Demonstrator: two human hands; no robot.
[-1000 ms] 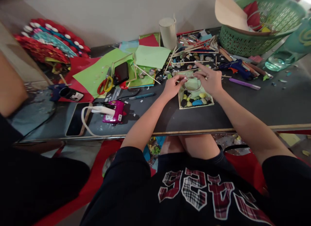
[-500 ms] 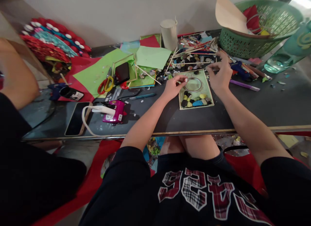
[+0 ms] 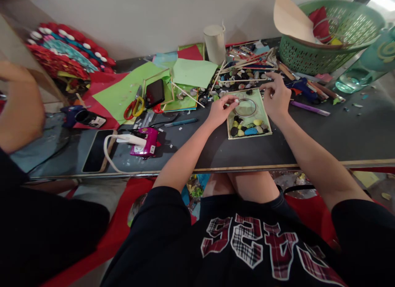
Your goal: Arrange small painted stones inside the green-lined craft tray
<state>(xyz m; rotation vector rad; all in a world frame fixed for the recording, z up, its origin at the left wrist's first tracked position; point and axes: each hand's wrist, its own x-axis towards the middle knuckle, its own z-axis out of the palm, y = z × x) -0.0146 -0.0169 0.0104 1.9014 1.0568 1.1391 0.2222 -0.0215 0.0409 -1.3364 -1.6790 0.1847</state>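
A small green card tray [image 3: 262, 110] edged with sticks lies on the dark table. It holds a clear ring [image 3: 246, 107] and a row of painted stones [image 3: 249, 129] along its near side. My left hand [image 3: 219, 111] rests at the tray's far left corner, fingertips pinched on its edge. My right hand [image 3: 277, 98] hovers over the tray's far right corner with thumb and fingers pinched together; whatever sits between them is too small to make out. Just beyond it lies a scatter of loose stones and sticks [image 3: 243, 75].
A green basket [image 3: 324, 52], blue glue gun [image 3: 304, 86], purple pen [image 3: 310, 108] and green bottle [image 3: 364, 67] lie to the right. Green paper [image 3: 123, 91], scissors [image 3: 134, 108], two phones [image 3: 154, 93] [image 3: 96, 150] and a pink device [image 3: 145, 142] lie left. Another person's arm [image 3: 18, 110] is at far left.
My right hand left the ring, reached right toward the stone and stick pile, then drew back a little toward the tray with fingers pinched. The other person's arm at left shifted.
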